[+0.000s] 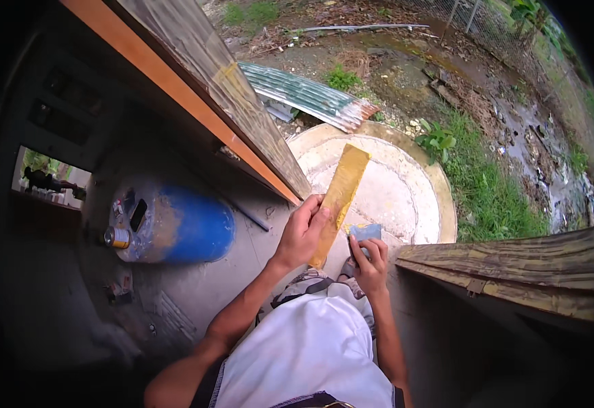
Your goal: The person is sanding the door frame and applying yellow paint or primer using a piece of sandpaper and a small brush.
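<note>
My left hand (301, 232) is wrapped round the lower part of a long flat strip (346, 187) smeared with yellow paste, its far end pointing up and away. Just right of the strip's lower half, my right hand (370, 266) grips a putty knife (368, 232) with a broad blue-grey blade. Some yellow paste clings to the left side of that blade. The knife's handle is mostly hidden in my fingers. Whether the blade touches the strip's edge, I cannot tell.
A blue drum (202, 223) stands at left, with a can (116, 237) on its top. Wooden door panels or posts flank me at the upper left (219, 81) and right (508, 270). Beyond lies a round concrete step (392, 194), touching a corrugated metal sheet (304, 92).
</note>
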A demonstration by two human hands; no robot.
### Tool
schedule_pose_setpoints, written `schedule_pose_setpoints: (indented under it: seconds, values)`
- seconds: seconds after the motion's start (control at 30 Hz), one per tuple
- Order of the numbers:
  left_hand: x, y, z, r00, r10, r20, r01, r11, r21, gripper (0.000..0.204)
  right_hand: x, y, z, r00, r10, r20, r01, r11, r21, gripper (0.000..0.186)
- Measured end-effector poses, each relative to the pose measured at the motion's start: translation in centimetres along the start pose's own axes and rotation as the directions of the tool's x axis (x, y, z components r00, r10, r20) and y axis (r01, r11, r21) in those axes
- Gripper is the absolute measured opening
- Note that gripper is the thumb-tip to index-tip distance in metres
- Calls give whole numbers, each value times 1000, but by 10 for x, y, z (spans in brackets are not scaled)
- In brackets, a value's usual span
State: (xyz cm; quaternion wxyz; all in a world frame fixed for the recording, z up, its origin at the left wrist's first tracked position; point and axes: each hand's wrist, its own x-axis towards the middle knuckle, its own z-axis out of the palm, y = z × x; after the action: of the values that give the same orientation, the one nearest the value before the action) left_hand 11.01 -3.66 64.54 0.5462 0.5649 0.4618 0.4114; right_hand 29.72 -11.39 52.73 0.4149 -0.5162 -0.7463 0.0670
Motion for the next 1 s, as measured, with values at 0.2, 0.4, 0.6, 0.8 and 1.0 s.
schedule_pose_setpoints:
  seconds: [0.2, 0.4, 0.6, 0.8, 1.0]
  values:
    - [-8, -58, 26, 980, -176, 95, 179, 984, -24, 27, 5, -11, -19, 951, 107, -291, -92, 994, 65, 65]
    - [-4, -38, 54, 974, -190, 119, 213, 952, -222, 25, -20, 1, 3, 951, 164, -263, -144, 985, 93, 62]
    - [17, -27, 47, 989, 23, 143, -54, 976, 213, 25, -2, 10, -38, 865, 305, -399, -222, 945, 241, 57]
    - [12, -44, 59, 987, 62, 149, -125, 875, 467, 27, 40, 9, -76, 908, 372, -193, -348, 925, 150, 48]
    - [40, -40, 55, 986, 132, 106, -166, 871, 462, 27, 62, 4, -66, 880, 472, 47, -468, 849, 244, 37]
